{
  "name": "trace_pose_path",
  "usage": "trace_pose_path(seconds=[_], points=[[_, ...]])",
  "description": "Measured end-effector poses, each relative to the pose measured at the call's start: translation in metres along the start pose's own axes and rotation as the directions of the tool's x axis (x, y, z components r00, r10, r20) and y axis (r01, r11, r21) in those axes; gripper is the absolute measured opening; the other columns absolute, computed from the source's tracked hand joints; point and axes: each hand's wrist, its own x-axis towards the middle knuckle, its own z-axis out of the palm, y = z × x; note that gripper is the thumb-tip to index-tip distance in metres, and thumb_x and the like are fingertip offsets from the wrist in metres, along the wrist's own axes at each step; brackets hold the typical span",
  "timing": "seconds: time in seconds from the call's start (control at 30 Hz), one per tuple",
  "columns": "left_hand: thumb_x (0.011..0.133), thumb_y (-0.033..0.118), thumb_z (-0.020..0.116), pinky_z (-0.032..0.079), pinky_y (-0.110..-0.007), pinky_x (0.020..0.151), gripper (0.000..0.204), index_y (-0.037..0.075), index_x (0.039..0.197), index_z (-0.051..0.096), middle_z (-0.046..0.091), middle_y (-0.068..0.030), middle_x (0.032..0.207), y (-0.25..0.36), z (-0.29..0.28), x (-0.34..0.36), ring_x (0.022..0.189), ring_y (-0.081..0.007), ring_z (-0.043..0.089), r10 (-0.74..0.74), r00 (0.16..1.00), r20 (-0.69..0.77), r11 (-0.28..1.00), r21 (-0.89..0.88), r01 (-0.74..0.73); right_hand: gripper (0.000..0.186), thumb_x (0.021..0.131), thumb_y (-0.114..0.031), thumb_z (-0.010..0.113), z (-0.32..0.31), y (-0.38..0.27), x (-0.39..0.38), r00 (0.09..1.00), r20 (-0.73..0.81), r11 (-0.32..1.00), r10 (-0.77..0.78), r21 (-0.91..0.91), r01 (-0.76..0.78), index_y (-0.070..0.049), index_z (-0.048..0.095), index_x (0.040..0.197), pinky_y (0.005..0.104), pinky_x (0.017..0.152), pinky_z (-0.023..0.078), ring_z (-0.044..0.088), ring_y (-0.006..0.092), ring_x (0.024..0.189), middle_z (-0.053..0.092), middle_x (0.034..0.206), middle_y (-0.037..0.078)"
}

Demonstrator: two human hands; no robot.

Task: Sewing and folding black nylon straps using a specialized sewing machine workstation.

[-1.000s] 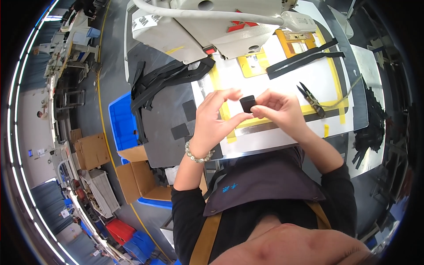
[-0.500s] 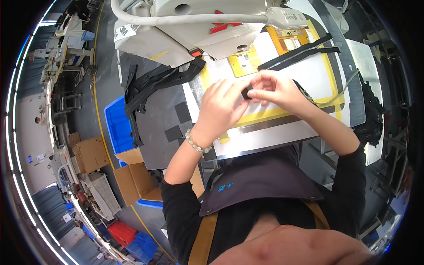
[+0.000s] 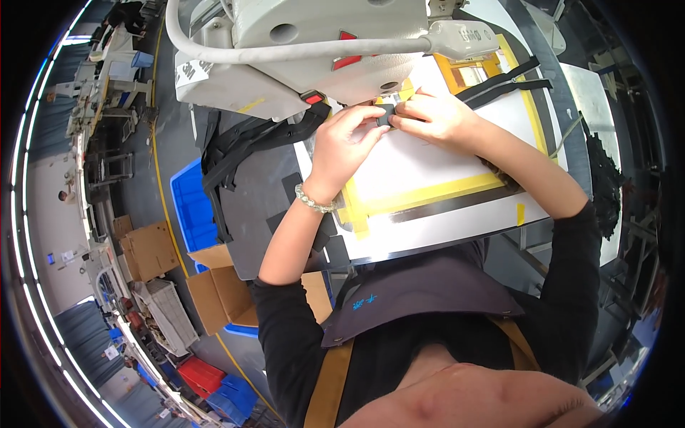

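Head view: a small black piece (image 3: 386, 114) is held over the table (image 3: 414, 171), near the machine (image 3: 328, 78).
Left hand (image 3: 342, 143): pinched on its left side.
Right hand (image 3: 439, 118): pinched on its right.

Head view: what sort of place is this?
Probably a sewing workshop: a large white machine, apparently for sewing, black strips piled beside it, and a row of workbenches along the picture's left.

Blue characters (image 3: 365, 302) mark the apron (image 3: 421, 285), a red emblem (image 3: 347, 51) the machine (image 3: 271, 82), seemingly dark letters (image 3: 188, 70) its white sticker (image 3: 183, 80).
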Motion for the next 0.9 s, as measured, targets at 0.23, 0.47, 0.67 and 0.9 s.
trace_pose_path(seconds=[0.23, 0.47, 0.67, 0.9], points=[[0.075, 0.016, 0.077, 0.052, -0.03, 0.063, 0.022, 0.006, 0.092, 0.069, 0.069, -0.0061, 0.088, -0.018, 0.002, 0.006, 0.07, -0.0218, 0.065, 0.294, 0.956, -0.009, 0.888, 0.373, -0.27, 0.025, 0.076, -0.011, 0.064, 0.002, 0.02, -0.005, 0.99, 0.0, 0.978, -0.142, -0.157, 0.141, -0.002, 0.065, 0.099, 0.0323, 0.074, 0.047, 0.059, 0.0163, 0.081, 0.061, 0.091, 0.003], [0.073, 0.016, 0.079, 0.046, -0.028, 0.053, 0.018, 0.009, 0.088, 0.072, 0.064, -0.003, 0.075, -0.013, -0.003, 0.009, 0.059, -0.0159, 0.059, 0.435, 0.888, 0.149, 0.638, 0.645, -0.421, 0.022, 0.077, -0.01, 0.064, 0.003, 0.027, -0.007, 0.996, 0.012, 0.995, -0.089, -0.043, 0.09, -0.002, 0.064, 0.098, 0.0309, 0.074, 0.045, 0.057, 0.0161, 0.081, 0.059, 0.089, 0.003], [0.074, 0.025, 0.08, 0.043, -0.025, 0.051, 0.027, 0.01, 0.094, 0.073, 0.066, -0.0002, 0.087, -0.005, 0.0, 0.007, 0.056, -0.0121, 0.056, 0.483, 0.857, 0.178, 0.604, 0.642, -0.473, 0.017, 0.075, -0.01, 0.062, 0.005, 0.025, -0.008, 0.996, -0.039, 0.997, -0.074, 0.01, 0.074, -0.005, 0.061, 0.091, 0.0309, 0.076, 0.044, 0.056, 0.0158, 0.078, 0.053, 0.081, 0.001], [0.076, 0.033, 0.077, 0.044, -0.024, 0.05, 0.038, 0.008, 0.104, 0.072, 0.068, -0.0057, 0.116, -0.007, 0.005, 0.005, 0.052, -0.0109, 0.058, 0.385, 0.879, 0.282, 0.619, 0.627, -0.472, 0.016, 0.075, -0.013, 0.062, -0.008, 0.023, -0.004, 0.999, -0.012, 0.999, -0.034, 0.007, 0.034, -0.006, 0.061, 0.091, 0.0307, 0.075, 0.042, 0.056, 0.0157, 0.079, 0.054, 0.082, 0.001]])
